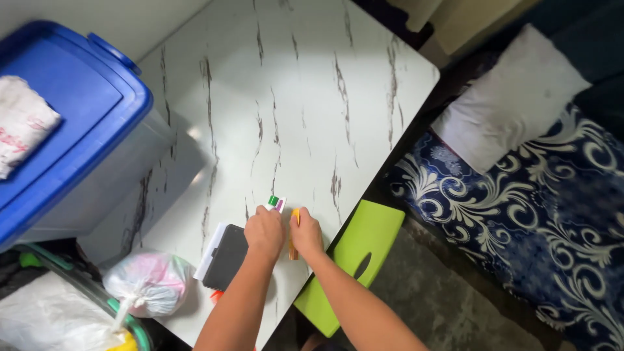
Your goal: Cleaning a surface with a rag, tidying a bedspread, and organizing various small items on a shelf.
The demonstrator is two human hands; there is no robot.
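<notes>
Looking down, head view: two bare hands meet near the front edge of a marble-patterned table [292, 84].
Left hand [264, 232]: clenched around a small green, white and pink piece [275, 203] that pokes out above the knuckles.
Right hand [306, 234]: grasping a small orange piece [294, 235] resting on the table.
Beside left hand: dark case [225, 257].
Around: blue-lidded bin [71, 140], tied plastic bag [149, 281], green stool [361, 250].
</notes>
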